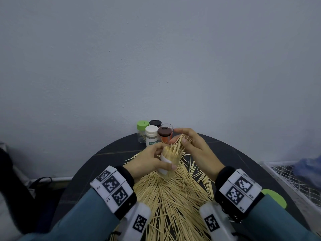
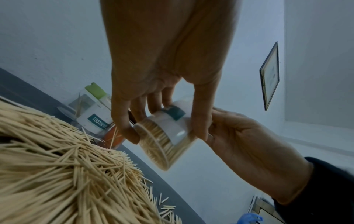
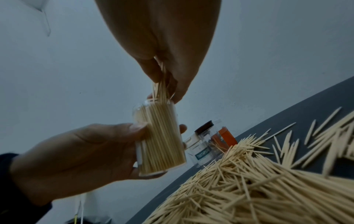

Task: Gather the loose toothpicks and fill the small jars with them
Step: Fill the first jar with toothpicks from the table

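Topping up a nearly full jar over the toothpick heap

The left hand (image 1: 151, 160) curls thumb and fingers round a clear jar (image 3: 160, 140) with a white label, holding it tilted just above the far end of the loose toothpicks (image 1: 173, 193) — probably so that any dropped sticks fall back onto the pile. The right hand (image 1: 194, 146) pinches a small bundle of toothpicks (image 3: 161, 89) between thumb and fingertips, points already inside the jar mouth; the narrow pinch likely keeps them parallel so they slide in among the tightly packed ones. The jar looks almost full, so this bundle may need wiggling to seat. Four capped jars (image 1: 154, 133) and one without a cap cluster at the far edge of the dark round table (image 1: 243, 153), out of the hands' way, while most toothpicks still lie spread across the near side.
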A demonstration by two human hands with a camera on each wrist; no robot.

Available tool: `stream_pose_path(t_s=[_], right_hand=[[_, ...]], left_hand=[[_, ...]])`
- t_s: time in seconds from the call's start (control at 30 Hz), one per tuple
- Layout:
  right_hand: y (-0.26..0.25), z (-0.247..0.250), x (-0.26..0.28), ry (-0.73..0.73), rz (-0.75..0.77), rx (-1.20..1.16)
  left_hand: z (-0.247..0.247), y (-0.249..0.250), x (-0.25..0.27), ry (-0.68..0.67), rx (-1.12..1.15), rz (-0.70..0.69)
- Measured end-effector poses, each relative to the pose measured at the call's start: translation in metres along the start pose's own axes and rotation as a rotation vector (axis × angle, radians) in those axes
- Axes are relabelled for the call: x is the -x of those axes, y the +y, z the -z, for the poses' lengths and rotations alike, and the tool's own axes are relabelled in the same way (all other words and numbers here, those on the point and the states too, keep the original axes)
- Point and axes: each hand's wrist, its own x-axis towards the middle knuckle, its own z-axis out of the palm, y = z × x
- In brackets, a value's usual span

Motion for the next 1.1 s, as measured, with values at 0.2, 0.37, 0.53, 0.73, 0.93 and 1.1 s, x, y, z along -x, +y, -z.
stream_pose_path(t_s=[0.2,0.37,0.53,0.73,0.93,1.1], right_hand=[[0.003,-0.006,0.002,0.027,-0.021,-0.034],[-0.003,-0.006,0.002,0.014,0.010,-0.055],[0.003,-0.005,0.003,0.003,0.040,0.002],[0.002,-0.006,0.003,-0.063,-0.005,0.082],[-0.002,-0.001,0.003,-0.052,-0.063,0.137],[-0.004,0.005,-0.001,-0.052,-0.046,0.200]], left_hand=[[-0.005,0.002,0.003,-0.065,0.009,-0.014],[0.000,0.004,0.003,-0.013,0.060,0.002],[-0.003,0.003,0.002,-0.046,0.062,-0.007],[-0.003,0.004,0.003,-0.041,0.072,0.010],[0.000,0.005,0.002,-0.060,0.109,0.023],[0.006,0.010,0.004,-0.072,0.094,0.012]])
